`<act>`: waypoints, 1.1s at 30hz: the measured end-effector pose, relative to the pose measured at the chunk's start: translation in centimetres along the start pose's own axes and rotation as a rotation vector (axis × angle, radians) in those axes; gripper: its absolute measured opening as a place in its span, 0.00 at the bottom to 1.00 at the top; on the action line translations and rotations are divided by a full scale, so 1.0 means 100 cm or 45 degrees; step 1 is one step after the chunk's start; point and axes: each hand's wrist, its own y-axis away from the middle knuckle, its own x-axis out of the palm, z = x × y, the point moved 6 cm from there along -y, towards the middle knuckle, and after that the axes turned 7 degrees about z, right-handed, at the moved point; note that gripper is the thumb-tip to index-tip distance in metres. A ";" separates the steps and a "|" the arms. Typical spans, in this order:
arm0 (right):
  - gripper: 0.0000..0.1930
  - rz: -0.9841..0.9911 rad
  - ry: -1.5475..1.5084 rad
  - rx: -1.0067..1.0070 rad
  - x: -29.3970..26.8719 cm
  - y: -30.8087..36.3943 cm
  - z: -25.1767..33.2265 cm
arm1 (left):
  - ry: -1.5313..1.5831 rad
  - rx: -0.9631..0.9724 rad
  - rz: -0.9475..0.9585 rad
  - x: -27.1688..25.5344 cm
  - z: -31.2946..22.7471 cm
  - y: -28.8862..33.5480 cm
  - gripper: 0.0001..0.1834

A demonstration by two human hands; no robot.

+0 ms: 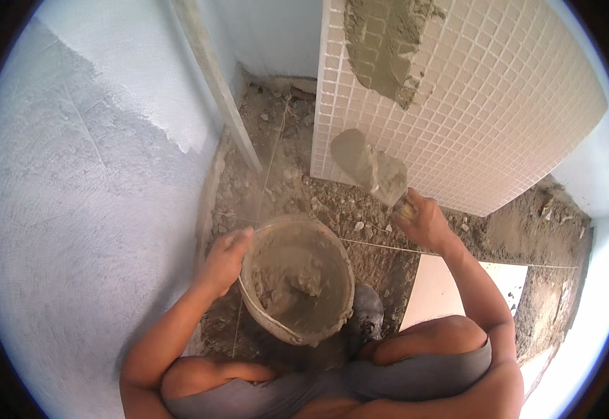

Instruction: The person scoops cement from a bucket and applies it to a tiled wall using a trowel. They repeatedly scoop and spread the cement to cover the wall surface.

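My left hand (227,260) grips the rim of a round bucket (266,322), which tips toward me between my knees. Wet grey mortar (303,279) coats its inside and lies in the bottom. My right hand (423,220) is closed round the handle of a trowel (390,183). Mortar covers the trowel's blade, which points up and left, in front of a large tile (451,133). That tile stands upright with its gridded back toward me. A thick patch of mortar (384,59) is spread on its upper left part.
A long straight bar (217,77) leans along the blue wall (74,209) at left. Strings (388,247) stretch low across the rubble floor (283,167). A pale tile (433,293) lies flat by my right knee. My shoe (367,314) stands beside the bucket.
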 end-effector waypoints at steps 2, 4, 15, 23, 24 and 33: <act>0.16 -0.067 0.073 -0.106 -0.004 -0.012 -0.007 | -0.059 -0.009 -0.048 -0.001 -0.001 0.001 0.30; 0.15 -0.136 0.096 -0.262 -0.008 -0.021 -0.002 | -0.094 -0.012 -0.065 -0.002 0.000 0.001 0.30; 0.14 -0.639 0.354 -0.538 -0.091 -0.022 0.087 | -0.135 0.078 0.014 -0.003 0.001 0.001 0.27; 0.15 -0.794 0.377 -0.558 -0.150 -0.027 0.163 | -0.231 0.067 -0.055 -0.006 -0.005 0.006 0.27; 0.15 -0.814 0.359 -0.562 -0.156 -0.027 0.170 | -0.207 0.077 -0.042 -0.006 -0.002 0.004 0.27; 0.20 -0.917 0.159 -0.375 -0.184 -0.026 0.200 | -0.202 0.043 -0.024 -0.014 0.007 0.006 0.28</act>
